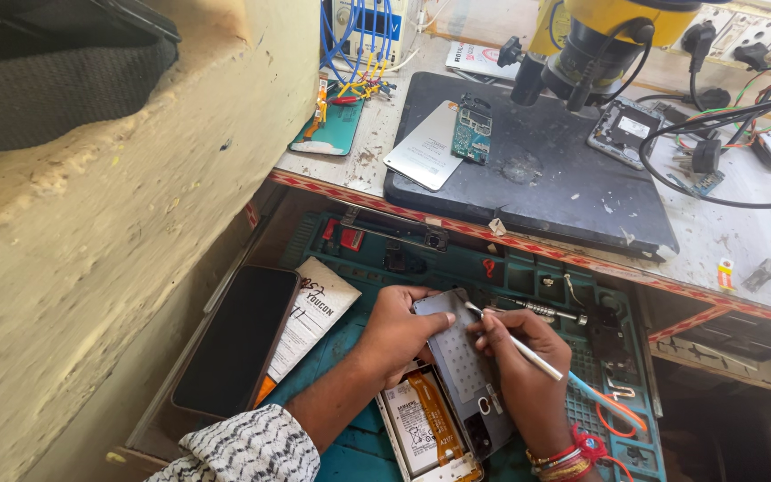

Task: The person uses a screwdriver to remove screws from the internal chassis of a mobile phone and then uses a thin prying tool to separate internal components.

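Grey perforated metal shield plate (460, 357) lies over the opened phone (430, 428) on the teal mat (359, 446); left hand (396, 335) pinches its top edge, right hand (519, 375) closed around a thin white tool (515, 342), probably a screwdriver. Thin, bendable: hold the edges.

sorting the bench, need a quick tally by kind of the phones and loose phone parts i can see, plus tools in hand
Opened phones: 1
Dark-screen phones: 1
Silver back panels: 1
Green circuit boards: 1
Grey inner covers, held by the left hand: 1
White-handled tools, in the right hand: 1
Total: 6
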